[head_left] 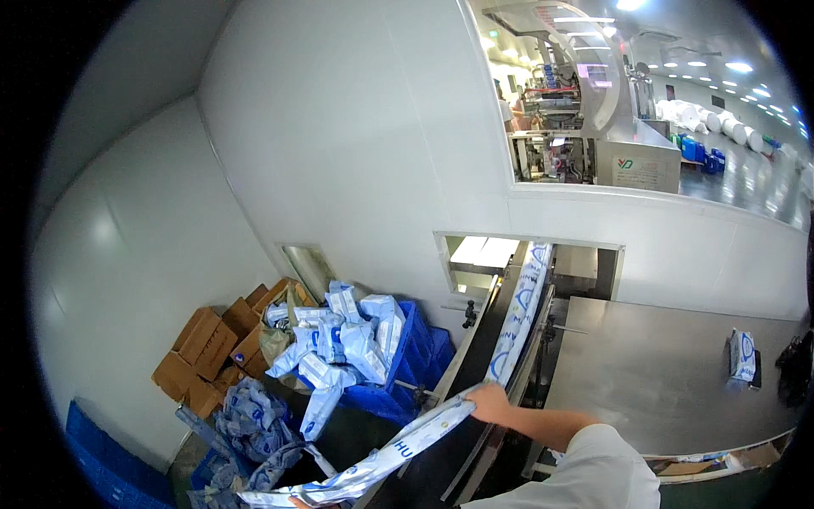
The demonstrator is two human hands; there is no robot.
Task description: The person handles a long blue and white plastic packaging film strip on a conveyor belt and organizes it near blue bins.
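Note:
A long strip of white and blue printed plastic packaging (424,428) runs out of the wall opening, down the narrow conveyor (462,369) and off to the lower left. My right hand (489,402) is closed round the strip at the middle, over the conveyor. From there the strip slants down across the lower part of the view. At the bottom edge only a small bit of my left hand (298,502) shows, against the lower stretch of the strip and gripping it; most of that hand is hidden.
Left of the conveyor stands a blue crate (407,360) heaped with white and blue packs (360,343). Crumpled packaging (254,416) and brown cardboard boxes (203,343) lie farther left. A steel table (636,369) on the right bears one pack (743,356). Machinery (555,110) shows through a window.

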